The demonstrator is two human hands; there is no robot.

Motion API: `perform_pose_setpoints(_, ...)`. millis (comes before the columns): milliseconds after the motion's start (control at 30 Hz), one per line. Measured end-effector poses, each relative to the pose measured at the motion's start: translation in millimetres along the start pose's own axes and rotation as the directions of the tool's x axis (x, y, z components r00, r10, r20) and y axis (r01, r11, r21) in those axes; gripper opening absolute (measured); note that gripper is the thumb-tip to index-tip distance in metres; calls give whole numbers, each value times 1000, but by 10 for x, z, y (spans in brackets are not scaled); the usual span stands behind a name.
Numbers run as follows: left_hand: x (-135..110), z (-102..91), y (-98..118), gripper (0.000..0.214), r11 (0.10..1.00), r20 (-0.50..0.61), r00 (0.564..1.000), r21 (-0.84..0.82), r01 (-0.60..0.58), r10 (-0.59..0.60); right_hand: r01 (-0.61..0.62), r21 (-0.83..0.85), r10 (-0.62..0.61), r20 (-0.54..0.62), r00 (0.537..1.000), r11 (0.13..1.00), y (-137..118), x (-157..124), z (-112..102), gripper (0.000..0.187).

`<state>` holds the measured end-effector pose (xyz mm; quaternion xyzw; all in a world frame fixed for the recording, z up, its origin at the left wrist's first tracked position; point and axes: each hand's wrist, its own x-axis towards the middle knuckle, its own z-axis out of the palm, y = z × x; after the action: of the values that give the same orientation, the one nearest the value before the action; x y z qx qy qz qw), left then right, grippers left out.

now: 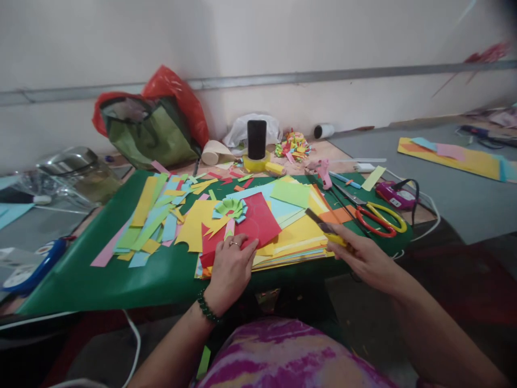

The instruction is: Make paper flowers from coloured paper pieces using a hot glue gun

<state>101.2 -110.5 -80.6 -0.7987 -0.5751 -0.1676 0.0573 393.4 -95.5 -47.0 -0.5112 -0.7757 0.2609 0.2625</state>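
Observation:
My left hand (231,265) lies on a red paper sheet (258,221), fingers pressed flat on its near edge; a ring and a green bead bracelet show. My right hand (363,256) is closed round a yellow-handled utility knife (325,229), its blade pointing up-left over a stack of yellow paper sheets (294,237). A green and blue folded paper rosette (229,207) sits just beyond my left hand.
A green mat (121,275) covers the table. Coloured paper strips (149,221) lie at left, scissors (379,218) and a pink glue gun (323,172) at right. Yellow tape roll with a black cylinder (257,148), bags (149,129) and a blue tape dispenser (32,267) stand around.

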Motion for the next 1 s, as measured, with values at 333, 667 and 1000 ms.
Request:
perform_pose_setpoints(333, 8, -3, 96, 48, 996, 19, 997, 56, -75, 74, 23, -314, -6, 58, 998, 949, 170, 382, 106, 52)
perform_pose_setpoints(667, -62, 153, 70, 75, 979, 146, 969, 14, -203, 199, 141, -531, -49, 184, 982, 835, 175, 469, 5, 39)
perform_pose_setpoints(1000, -65, 157, 68, 77, 978, 164, 966, 17, -208, 202, 202, -468, -95, 242, 966, 860, 156, 445, 55, 36)
